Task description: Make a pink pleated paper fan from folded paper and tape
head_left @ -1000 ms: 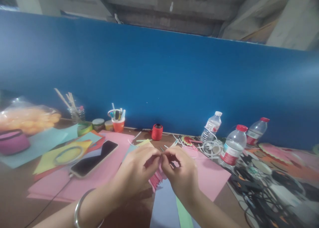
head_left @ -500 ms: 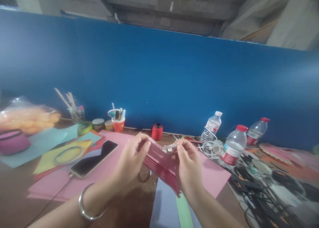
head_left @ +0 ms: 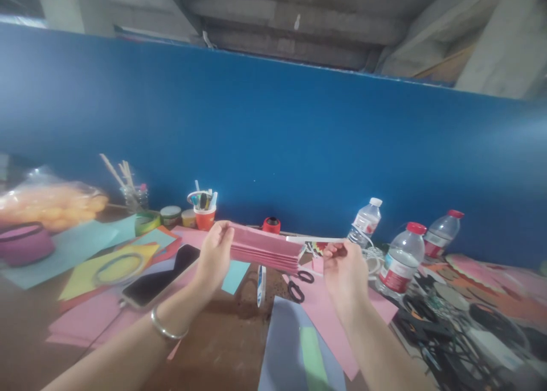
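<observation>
Left of centre in the frame, my left hand (head_left: 216, 254) is clamped on the left end of the pleated pink paper (head_left: 265, 248), holding it up off the surface. The paper's long axis runs straight across the frame, left to right, and its right end hangs free. Just past that end, my right hand (head_left: 344, 268) is pinching a thin white strip (head_left: 314, 239) that pokes back toward the paper. So the left hand has the paper and the right is just beside it. Lower down, a tape roll (head_left: 260, 277) and scissors (head_left: 299, 285) sit on the brown surface (head_left: 222, 345) with coloured sheets everywhere. Bottles (head_left: 399, 257) are at right, with a blue wall (head_left: 273, 140) behind.
</observation>
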